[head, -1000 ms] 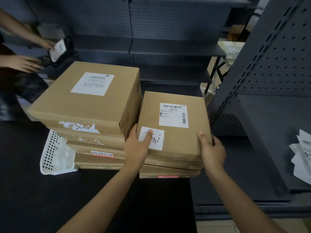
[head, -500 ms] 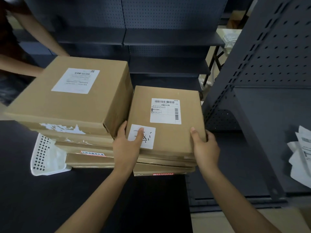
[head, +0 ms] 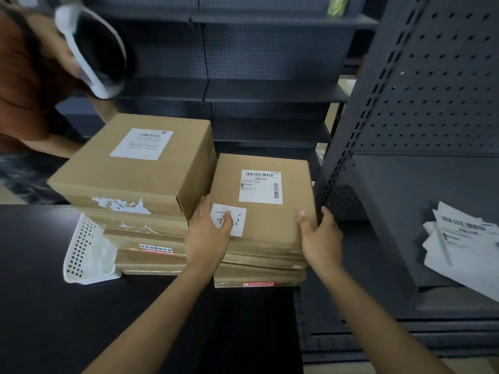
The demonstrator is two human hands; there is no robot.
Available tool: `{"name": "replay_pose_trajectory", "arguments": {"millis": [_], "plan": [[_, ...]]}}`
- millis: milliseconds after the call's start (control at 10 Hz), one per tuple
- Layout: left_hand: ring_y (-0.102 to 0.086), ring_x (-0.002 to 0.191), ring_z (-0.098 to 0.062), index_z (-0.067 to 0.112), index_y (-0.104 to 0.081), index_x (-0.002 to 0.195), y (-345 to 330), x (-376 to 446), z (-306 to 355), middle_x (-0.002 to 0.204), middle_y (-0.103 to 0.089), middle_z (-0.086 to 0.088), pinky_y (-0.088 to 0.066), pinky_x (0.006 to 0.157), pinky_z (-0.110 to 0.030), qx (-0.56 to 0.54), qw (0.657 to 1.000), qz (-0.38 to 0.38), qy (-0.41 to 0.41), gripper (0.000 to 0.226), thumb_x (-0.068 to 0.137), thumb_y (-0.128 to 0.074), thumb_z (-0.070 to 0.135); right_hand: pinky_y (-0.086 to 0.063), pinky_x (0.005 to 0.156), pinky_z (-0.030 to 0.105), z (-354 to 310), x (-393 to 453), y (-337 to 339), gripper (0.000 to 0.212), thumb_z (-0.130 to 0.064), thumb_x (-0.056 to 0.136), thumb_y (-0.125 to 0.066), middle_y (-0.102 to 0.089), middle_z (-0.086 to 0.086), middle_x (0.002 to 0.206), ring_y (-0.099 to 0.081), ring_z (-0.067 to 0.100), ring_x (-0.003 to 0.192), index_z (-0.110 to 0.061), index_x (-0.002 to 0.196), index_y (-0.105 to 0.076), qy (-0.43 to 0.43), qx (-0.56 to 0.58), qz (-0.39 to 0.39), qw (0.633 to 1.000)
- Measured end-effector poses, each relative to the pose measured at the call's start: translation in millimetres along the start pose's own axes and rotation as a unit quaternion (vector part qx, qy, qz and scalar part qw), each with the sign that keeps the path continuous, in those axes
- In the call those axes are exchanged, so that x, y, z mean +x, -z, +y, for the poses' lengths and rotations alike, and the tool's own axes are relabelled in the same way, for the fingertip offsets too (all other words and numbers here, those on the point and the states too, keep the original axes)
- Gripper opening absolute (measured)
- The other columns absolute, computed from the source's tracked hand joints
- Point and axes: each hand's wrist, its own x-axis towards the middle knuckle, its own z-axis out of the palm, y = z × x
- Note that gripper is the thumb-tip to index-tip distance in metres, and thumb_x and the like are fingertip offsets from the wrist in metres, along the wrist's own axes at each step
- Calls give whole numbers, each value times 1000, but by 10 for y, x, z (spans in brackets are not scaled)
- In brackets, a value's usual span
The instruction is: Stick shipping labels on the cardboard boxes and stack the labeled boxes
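Observation:
Two stacks of flat cardboard boxes stand side by side on a dark table (head: 81, 319). The top box of the right stack (head: 267, 220) carries a barcode shipping label (head: 260, 186) and a small white sticker (head: 237, 220). My left hand (head: 209, 236) grips its near left corner, thumb lying on the sticker. My right hand (head: 320, 238) grips its near right corner, thumb on top. The taller left stack is topped by a thicker box (head: 135, 163) with its own white label (head: 141, 143).
A white perforated basket (head: 83, 255) sits left of the stacks. Loose printed labels (head: 459, 244) lie on the grey shelf unit (head: 432, 117) at right. Another person (head: 32, 85) leans in at upper left, an arm behind the left stack. Dark pegboard shelves stand behind.
The view has tilted up and both stacks sit lower in frame. My hands keep the same hold on the top right box. The other person has leaned in closer at upper left.

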Motion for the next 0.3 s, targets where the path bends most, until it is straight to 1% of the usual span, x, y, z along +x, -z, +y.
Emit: {"name": "replay_pose_trajectory", "arguments": {"millis": [100,200,300], "plan": [[-47,125,-19,15,-39,141,53,-152,-5,141,-47,-1,-41,95,-32,23,998,6,-66,52,94,-53,32,-35,109,45,36,-154,116,67,-52,95,-43,-37,9,150,-31,30,137,-14,148,-29,61,-42,11,997],[-51,117,-17,13,-53,125,175,-393,-33,127,-57,-1,-45,95,-33,22,982,44,-181,34,92,-58,17,-36,108,42,116,-385,263,57,-46,98,-40,-39,8,148,-32,25,136,-13,145,-35,109,-64,15,992],[-57,101,-8,18,-60,113,297,-820,-235,111,-63,5,-50,86,-27,42,958,30,-283,27,87,-64,9,-47,94,38,370,-761,363,34,-26,97,-51,-53,5,132,-47,23,119,-14,129,-52,197,-85,44,976]]}}
